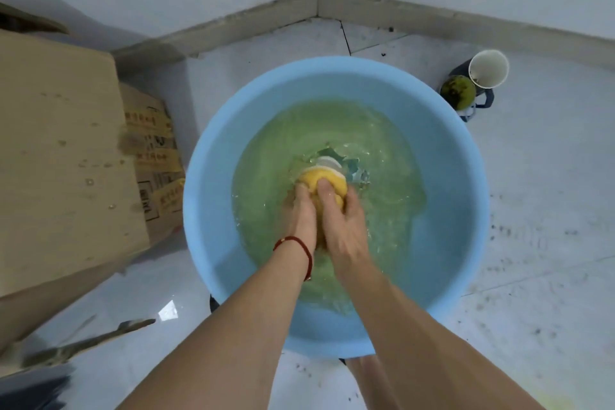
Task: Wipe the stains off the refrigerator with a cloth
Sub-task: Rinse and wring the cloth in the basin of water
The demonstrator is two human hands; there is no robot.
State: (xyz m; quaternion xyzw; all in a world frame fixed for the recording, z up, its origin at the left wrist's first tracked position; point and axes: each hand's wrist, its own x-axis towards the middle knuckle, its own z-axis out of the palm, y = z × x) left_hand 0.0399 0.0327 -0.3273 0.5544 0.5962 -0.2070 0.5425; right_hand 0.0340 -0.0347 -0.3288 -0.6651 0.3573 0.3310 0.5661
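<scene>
Both hands are down in a light blue basin [213,210] that sits on the white tiled floor [549,210] near the room corner. The left hand [301,213] and right hand [342,226] are side by side, fingers curled round a bunched yellow cloth [327,176], gripping it at the water surface about mid-basin. White fabric [327,161] shows at the cloth's far end; can't tell if it's part of the same cloth or a second piece. Fingertips are hidden under the cloth and the water, so the exact grip is unclear. The water [366,133] is greenish and rippled, which blurs whatever is below the surface. There is a red string bracelet [301,248] on the left wrist.

By the left edge of the floor area stands a cardboard box [56,156], its top partly out of frame; a printed box flap [156,156] hangs on its side, text unreadable. Toward the far right corner of the floor, just beside the basin rim: a white cup [489,68] with its opening facing the camera, a round dark-green object [458,92] that is hard to identify, and something dark blue [484,100] under them, mostly hidden. Dark specks are scattered on the floor at right. At bottom left lies a blurred grey stick-like thing [100,336], cut off by the frame. A bare leg [369,383] shows partly below the basin. The refrigerator is not seen.
</scene>
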